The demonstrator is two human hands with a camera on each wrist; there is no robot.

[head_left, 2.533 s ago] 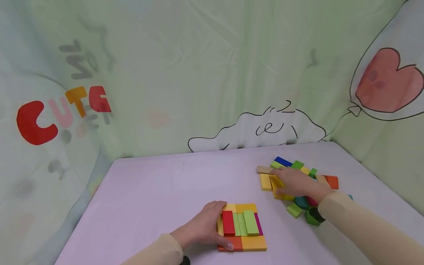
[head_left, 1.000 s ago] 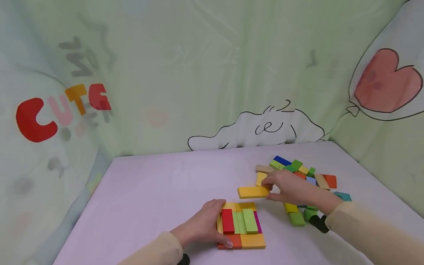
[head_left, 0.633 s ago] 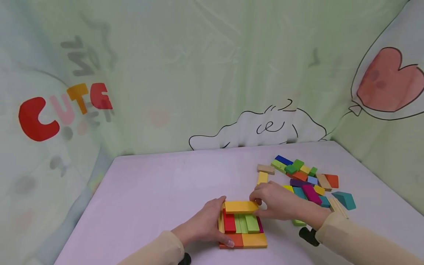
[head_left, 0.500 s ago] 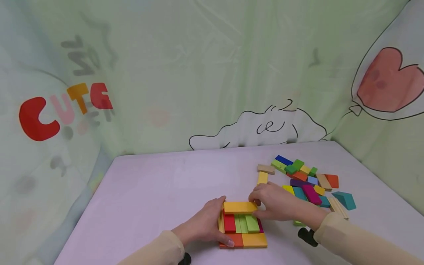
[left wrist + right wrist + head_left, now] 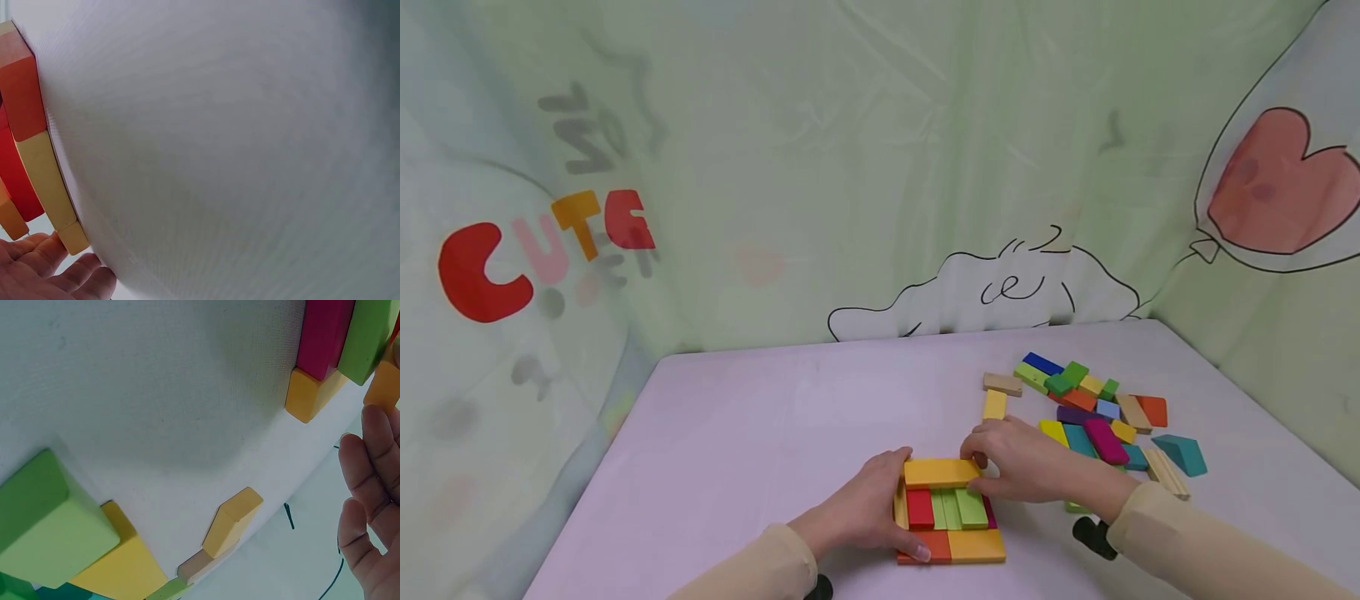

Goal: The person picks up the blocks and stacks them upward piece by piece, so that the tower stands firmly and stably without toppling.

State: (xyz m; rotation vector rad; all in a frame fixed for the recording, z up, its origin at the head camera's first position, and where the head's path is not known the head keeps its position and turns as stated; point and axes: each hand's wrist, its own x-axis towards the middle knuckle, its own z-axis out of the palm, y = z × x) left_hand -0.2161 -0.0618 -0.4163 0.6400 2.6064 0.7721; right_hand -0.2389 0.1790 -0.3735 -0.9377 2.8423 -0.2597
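Observation:
Flat wooden blocks form a square layout near the table's front: an orange-red block [image 5: 931, 546] and an orange block [image 5: 977, 546] in front, with red [image 5: 920, 508] and light green [image 5: 972, 510] blocks in the middle. My left hand [image 5: 867, 504] holds the layout along its left side, thumb on the orange-red block and fingers at the far left corner. With thumb and fingers, my right hand [image 5: 1015, 458] pinches the right end of a long yellow-orange block [image 5: 940, 473], which lies crosswise over the layout's far side. The far row is mostly hidden beneath it.
Several loose blocks lie at the right, among them a magenta block [image 5: 1105, 440], a teal triangular block [image 5: 1182, 454] and a blue block [image 5: 1042, 363]. A pale yellow block [image 5: 995, 404] and a tan block [image 5: 1002, 383] lie behind my right hand. Printed fabric hangs behind the table [image 5: 760, 433].
My right hand has taken the yellow-orange block from the pile, carried it left over the layout, and shifted it slightly nearer and left. The left hand has stayed at the layout.

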